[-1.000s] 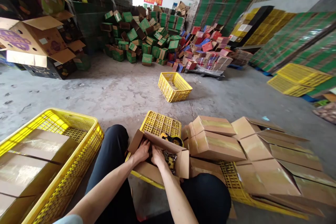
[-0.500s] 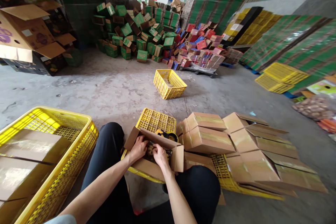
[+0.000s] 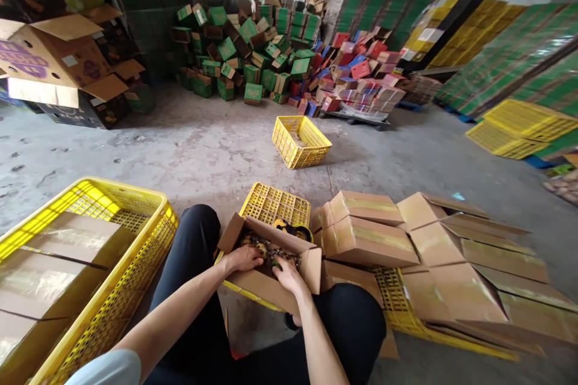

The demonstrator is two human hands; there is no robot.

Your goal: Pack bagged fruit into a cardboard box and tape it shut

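Observation:
Between my knees an open cardboard box (image 3: 259, 289) rests on an upturned yellow crate (image 3: 276, 203). Both hands are inside it, over small mottled yellow and dark pieces (image 3: 266, 246) whose kind I cannot make out. On the left side, my left hand (image 3: 246, 257) lies flat with its fingers stretched over the contents. My right hand (image 3: 289, 275) is at the right, thumb extended and fingers partly hidden; a small green spot shows by the thumb. Behind the box's far wall lies a yellow-and-black tool (image 3: 294, 230), like a tape dispenser.
Flattened cardboard boxes (image 3: 370, 240) lie stacked at my right, over another yellow crate (image 3: 389, 295). At my left stands a large yellow crate (image 3: 156, 210) holding taped cardboard (image 3: 58, 252). A smaller yellow crate (image 3: 301, 144) sits ahead, before heaped green boxes (image 3: 253, 93).
My left hand has gone from curled fingers to lying flatter over the contents. My right hand has lowered toward the near wall. The view has turned slightly left.

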